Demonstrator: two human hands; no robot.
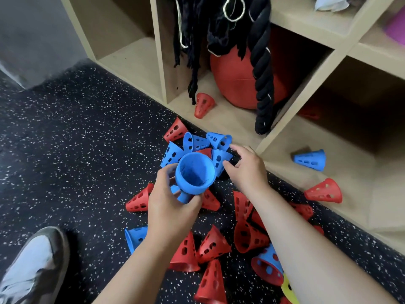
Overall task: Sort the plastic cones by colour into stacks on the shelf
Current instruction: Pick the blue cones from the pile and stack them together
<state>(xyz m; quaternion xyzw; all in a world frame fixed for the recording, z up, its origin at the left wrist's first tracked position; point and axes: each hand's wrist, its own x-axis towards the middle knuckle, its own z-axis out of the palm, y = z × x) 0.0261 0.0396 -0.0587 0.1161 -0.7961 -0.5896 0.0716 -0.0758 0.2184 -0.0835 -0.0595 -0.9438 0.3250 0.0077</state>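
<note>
A blue cone [192, 174] was gripped mouth-up in the left hand [173, 207] over the floor [87, 150]. A loose blue cone [220, 160] near the front edge of the shelf [230, 128] was pinched by the right hand [247, 170]. It would best be turned to match and seated squarely. At least eight blue were counted and about a dozen red cones [139, 199], three cones on the shelf.

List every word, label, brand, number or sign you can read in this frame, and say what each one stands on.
No readable text anywhere in this frame.
Blue cones and red cones: plain plastic with holes, no print visible.
Blue cone held in the left hand: no marking visible.
Shelf, red ball, black rope: no labels visible.
Shoe: no brand mark legible.
</note>
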